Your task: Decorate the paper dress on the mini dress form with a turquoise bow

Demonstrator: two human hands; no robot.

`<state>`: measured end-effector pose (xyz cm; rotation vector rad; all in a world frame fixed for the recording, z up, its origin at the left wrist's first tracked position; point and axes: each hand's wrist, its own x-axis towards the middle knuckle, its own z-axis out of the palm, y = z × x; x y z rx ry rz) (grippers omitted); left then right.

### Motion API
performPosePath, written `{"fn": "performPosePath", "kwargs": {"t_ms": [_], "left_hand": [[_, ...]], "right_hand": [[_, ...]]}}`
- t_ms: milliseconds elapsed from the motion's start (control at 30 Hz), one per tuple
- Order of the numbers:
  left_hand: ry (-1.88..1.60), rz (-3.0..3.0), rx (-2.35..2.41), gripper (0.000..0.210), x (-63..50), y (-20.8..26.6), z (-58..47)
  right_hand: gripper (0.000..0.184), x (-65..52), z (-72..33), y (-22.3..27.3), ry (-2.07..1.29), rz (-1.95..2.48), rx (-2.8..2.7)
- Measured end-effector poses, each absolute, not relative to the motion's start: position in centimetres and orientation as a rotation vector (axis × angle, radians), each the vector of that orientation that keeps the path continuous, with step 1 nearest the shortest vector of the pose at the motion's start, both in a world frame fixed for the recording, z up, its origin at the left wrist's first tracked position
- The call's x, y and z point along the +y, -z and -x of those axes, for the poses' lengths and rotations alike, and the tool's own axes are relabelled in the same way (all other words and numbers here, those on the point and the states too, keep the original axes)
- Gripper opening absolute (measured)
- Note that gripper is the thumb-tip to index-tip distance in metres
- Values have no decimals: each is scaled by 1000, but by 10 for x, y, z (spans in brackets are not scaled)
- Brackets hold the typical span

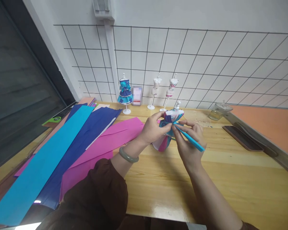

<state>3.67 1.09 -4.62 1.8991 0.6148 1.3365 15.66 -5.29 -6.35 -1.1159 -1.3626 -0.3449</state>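
Over the middle of the wooden table, my left hand (156, 127) is closed around the bodice of a small dress-form mannequin (177, 112). The little figure leans to one side, and its white neck knob points up. Its dress (163, 143) is blue, teal, white and magenta, partly covered by my fingers. My right hand (192, 140) pinches a narrow bright blue strip (193, 142), whose far end meets the figure's waist beside my left thumb. The strip looks like folded paper, and its tip is hidden between the fingers.
At the wall stand a dressed mannequin (125, 92) and two white ones (156, 86). Blue paper (45, 159), navy paper (86, 137) and pink paper (105, 143) lie left, with green tape (55, 119) behind. A glass jar (219, 111) and dark phone (242, 138) are right.
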Motion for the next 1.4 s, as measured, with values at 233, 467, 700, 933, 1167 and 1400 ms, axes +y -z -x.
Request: {"fn": "performPosePath", "kwargs": {"t_ms": [233, 467, 700, 933, 1167, 1400], "left_hand": [[-1295, -1933, 626, 25, 8, 43, -36], [-1273, -1929, 614, 29, 6, 42, -37], [-1176, -1987, 510, 38, 9, 39, -30], [-1148, -1968, 503, 36, 14, 36, -25], [-1183, -1990, 514, 34, 12, 36, -26], [-1175, -2008, 474, 35, 13, 36, -26]], "right_hand": [[10, -50, -168, 66, 402, 1154, -1480], [14, -54, -172, 62, 453, 1142, -1581], [17, -55, -176, 61, 572, 1146, -1621], [22, -58, -178, 62, 757, 1216, -1684], [26, -64, -168, 61, 877, 1308, -1693], [23, -57, -167, 70, 673, 1232, -1618]]}}
